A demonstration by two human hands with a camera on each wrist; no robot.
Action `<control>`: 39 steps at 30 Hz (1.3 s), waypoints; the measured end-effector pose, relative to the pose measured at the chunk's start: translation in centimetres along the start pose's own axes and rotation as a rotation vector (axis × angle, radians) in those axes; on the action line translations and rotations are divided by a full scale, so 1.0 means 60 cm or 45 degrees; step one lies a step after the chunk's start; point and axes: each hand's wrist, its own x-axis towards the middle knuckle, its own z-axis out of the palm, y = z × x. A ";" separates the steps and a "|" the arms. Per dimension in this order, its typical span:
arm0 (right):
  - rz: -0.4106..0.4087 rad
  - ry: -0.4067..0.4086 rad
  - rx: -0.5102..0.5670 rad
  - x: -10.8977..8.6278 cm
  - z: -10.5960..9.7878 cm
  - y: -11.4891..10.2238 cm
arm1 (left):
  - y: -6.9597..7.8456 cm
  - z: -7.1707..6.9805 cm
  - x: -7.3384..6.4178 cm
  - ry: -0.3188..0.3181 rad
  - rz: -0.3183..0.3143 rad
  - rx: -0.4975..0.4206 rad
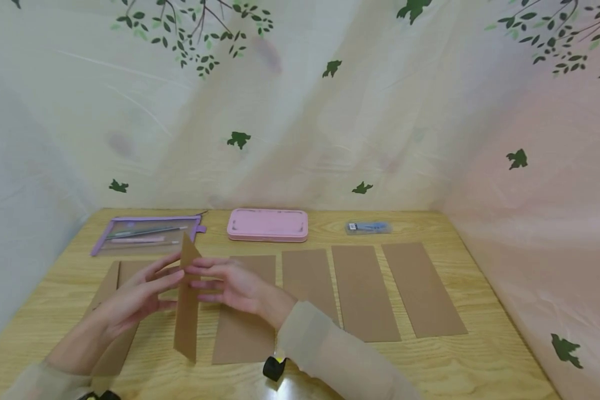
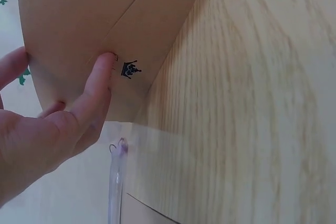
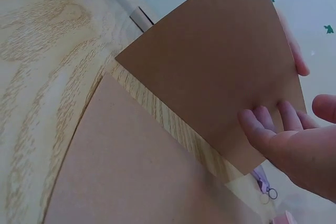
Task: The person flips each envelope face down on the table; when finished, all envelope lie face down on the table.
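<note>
A thin brown kraft-paper rectangle (image 1: 186,314) stands on edge, raised between my two hands. One face carries a dark crown print and a long crease, plain in the left wrist view. My left hand (image 1: 132,294) holds it from the left, fingertips on the printed face and the thumb at its upper edge. On the other side, my right hand (image 1: 240,286) touches the plain face with spread fingertips; its thumb is apart from the paper in the right wrist view. Another brown rectangle (image 1: 112,355) lies partly hidden beneath my left forearm.
Several brown rectangles (image 1: 370,294) lie in a row to the right on the wooden table (image 1: 485,294). Along the back are a purple-edged pencil pouch (image 1: 145,219) holding pens, a pink case (image 1: 267,225) and a small clear packet with blue contents (image 1: 369,228). A patterned curtain (image 1: 300,111) encloses the table.
</note>
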 end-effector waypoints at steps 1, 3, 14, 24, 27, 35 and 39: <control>0.005 -0.002 -0.006 0.001 0.000 0.001 | -0.002 -0.002 -0.002 0.001 0.002 -0.005; 0.017 -0.003 -0.016 0.002 -0.001 0.004 | -0.007 -0.007 -0.005 -0.002 0.017 -0.020; 0.082 0.022 0.022 0.014 -0.012 0.020 | -0.030 -0.029 -0.017 0.045 0.024 -0.185; 0.185 0.032 0.101 0.017 -0.022 0.030 | -0.041 -0.047 -0.026 0.099 -0.027 -0.224; 0.205 0.044 0.124 0.018 -0.026 0.032 | -0.050 -0.055 -0.028 0.088 -0.020 -0.220; 0.230 0.077 0.137 0.019 -0.028 0.035 | -0.070 -0.070 -0.026 0.050 -0.005 -0.223; 0.228 0.087 0.137 0.021 -0.028 0.036 | -0.068 -0.071 -0.026 0.081 -0.042 -0.038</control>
